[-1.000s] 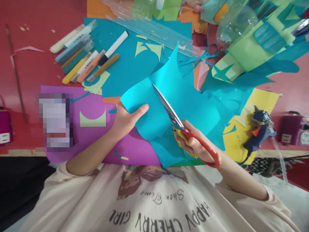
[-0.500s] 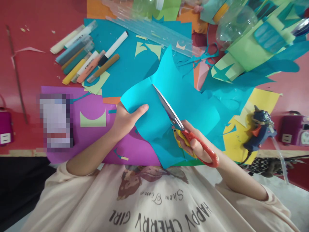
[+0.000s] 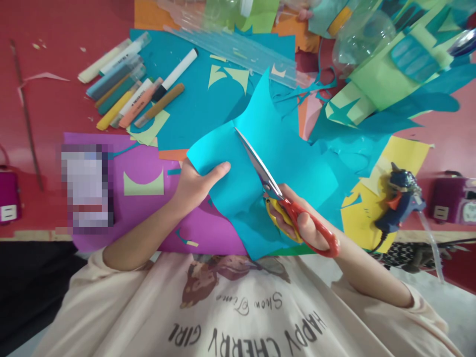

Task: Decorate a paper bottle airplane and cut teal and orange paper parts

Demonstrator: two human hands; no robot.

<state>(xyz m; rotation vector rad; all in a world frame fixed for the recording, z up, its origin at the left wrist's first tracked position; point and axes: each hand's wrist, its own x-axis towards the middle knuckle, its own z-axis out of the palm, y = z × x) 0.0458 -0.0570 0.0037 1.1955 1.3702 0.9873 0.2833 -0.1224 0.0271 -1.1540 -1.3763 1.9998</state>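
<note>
A bright blue sheet of paper (image 3: 297, 158) with curved cut edges is held up in front of me. My left hand (image 3: 201, 181) grips its left edge, thumb on top and the other fingers hidden beneath. In my right hand (image 3: 297, 213) is a pair of scissors (image 3: 266, 176) with one red and one yellow handle. One blade lies over the sheet, its tip close to the notch in the upper edge; the other blade is mostly hidden under the paper.
Several markers (image 3: 126, 89) lie at the upper left. A blurred-out phone (image 3: 87, 186) rests on purple paper (image 3: 145, 223). At the right a glue gun (image 3: 399, 203) sits on yellow paper (image 3: 412, 148). Clear plastic strips (image 3: 238, 49), paper scraps (image 3: 238, 77) and a clear bottle (image 3: 364, 39) are farther back.
The upper point of the blue paper has shifted slightly right. The scissors' handles and my right thumb have moved a little; my left hand has barely moved.
</note>
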